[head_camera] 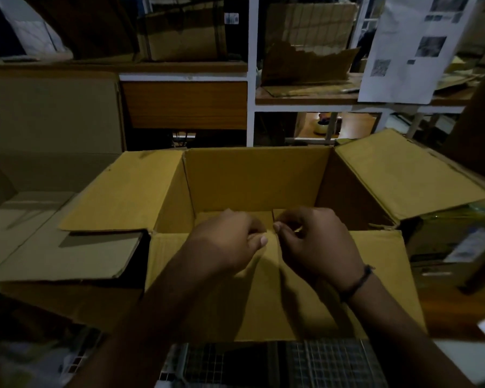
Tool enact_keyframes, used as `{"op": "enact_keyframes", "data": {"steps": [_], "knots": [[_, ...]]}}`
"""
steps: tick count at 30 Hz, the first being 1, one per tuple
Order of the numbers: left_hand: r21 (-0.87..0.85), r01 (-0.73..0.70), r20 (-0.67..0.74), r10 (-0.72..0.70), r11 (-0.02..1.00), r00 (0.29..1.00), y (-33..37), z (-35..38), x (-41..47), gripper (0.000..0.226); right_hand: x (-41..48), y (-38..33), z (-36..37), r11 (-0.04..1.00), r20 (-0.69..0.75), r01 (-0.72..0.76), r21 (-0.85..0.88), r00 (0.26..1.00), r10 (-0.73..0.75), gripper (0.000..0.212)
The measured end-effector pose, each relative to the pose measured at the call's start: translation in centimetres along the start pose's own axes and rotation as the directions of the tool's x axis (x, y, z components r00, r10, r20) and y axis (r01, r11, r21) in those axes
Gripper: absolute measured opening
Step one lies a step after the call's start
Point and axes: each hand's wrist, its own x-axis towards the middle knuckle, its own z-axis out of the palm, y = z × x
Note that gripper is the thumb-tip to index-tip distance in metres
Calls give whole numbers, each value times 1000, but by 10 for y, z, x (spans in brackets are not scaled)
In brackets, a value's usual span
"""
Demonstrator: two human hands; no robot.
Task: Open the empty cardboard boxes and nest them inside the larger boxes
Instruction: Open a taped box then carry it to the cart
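- open box [258, 180]: mustard-yellow cardboard, inside walls and flaps alike, plain (no print that I can see)
- left box [51, 113], left of the open box: duller grey-brown cardboard
- wood panel [184, 105], behind the open box to the left: red-brown, streaky grain
- shelf frame [251, 79], behind the open box: white
- torn cardboard [305, 65], up behind the open box: dark brown
- paper sheet [412, 49], behind the open box to the right: white with grey-black photo blocks
- label [471, 245], right of the open box: white with blue
- mesh [319, 362], in front of the open box: dark, pale grid lines
- wristband [359, 281], over the open box's near flap: black
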Motion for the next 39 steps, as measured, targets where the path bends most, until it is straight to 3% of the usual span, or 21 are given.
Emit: {"op": "enact_keyframes", "data": {"steps": [2, 4, 7, 10, 18, 23, 30, 34, 39], "knots": [[18, -38, -53, 39, 999, 998, -8, 12, -5, 32, -16, 3, 1, 998, -16, 31, 49, 999, -31, 17], [37, -121, -192, 126, 992, 973, -15, 28, -9, 37, -27, 10, 8, 994, -55, 96, 54, 994, -93, 21], [113, -203, -399, 231, 973, 887, -24, 51, -9, 39, -29, 26, 27, 987, -164, 161, 29, 974, -154, 21], [127, -194, -512, 232, 973, 827, -30, 63, 4, 31, -19, 35, 45, 976, -266, 217, 15, 942, -205, 19], [107, -103, -515, 144, 989, 845, -37, 57, 42, 26, 15, 48, 71, 955, -369, 292, -46, 884, -288, 19], [112, -65, -536, 115, 992, 836, -42, 52, 64, 23, 45, 55, 82, 966, -370, 251, -64, 893, -256, 17], [100, -86, -558, 127, 991, 820, -52, 51, 76, 23, 64, 67, 84, 970, -302, 243, 7, 925, -230, 27], [128, -131, -541, 180, 983, 821, -58, 52, 66, 29, 51, 76, 76, 938, -345, 347, 1, 880, -326, 33], [235, -56, -583, 187, 970, 791, -68, 58, 53, 38, 38, 97, 57, 946, -398, 313, -87, 860, -320, 36]]}}
